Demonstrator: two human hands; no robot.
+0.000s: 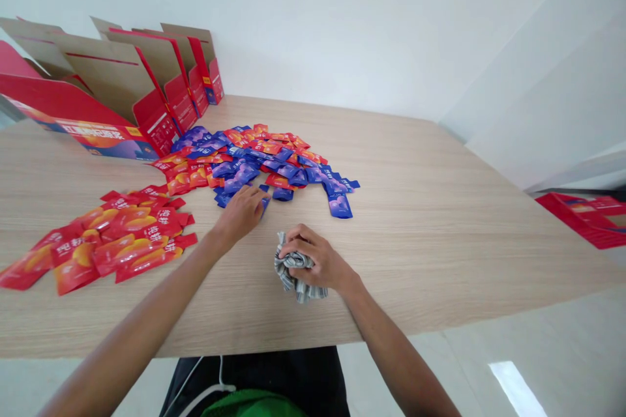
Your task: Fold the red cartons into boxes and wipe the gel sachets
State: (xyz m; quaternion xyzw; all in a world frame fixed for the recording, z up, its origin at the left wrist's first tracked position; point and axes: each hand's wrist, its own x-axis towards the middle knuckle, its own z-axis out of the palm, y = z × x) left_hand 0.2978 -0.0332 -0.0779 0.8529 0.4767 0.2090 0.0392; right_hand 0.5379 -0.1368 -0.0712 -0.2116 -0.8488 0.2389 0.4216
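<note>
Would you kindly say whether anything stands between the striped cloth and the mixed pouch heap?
Nothing visible does: only tabletop shows between the striped cloth and mixed pouch heap; the left hand sits further left.

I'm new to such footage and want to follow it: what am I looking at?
There is no machine here, just a person's two bare hands. The single picture comes from a camera worn on the head, looking forward and down. On the table, red pouches lie at the left; nearer the middle is a mixed pile of red and blue ones. Open red boxes stand behind, at the left. The right hand holds a bunched striped cloth. The left hand is at the pile's near edge; its grip is unclear.
</note>
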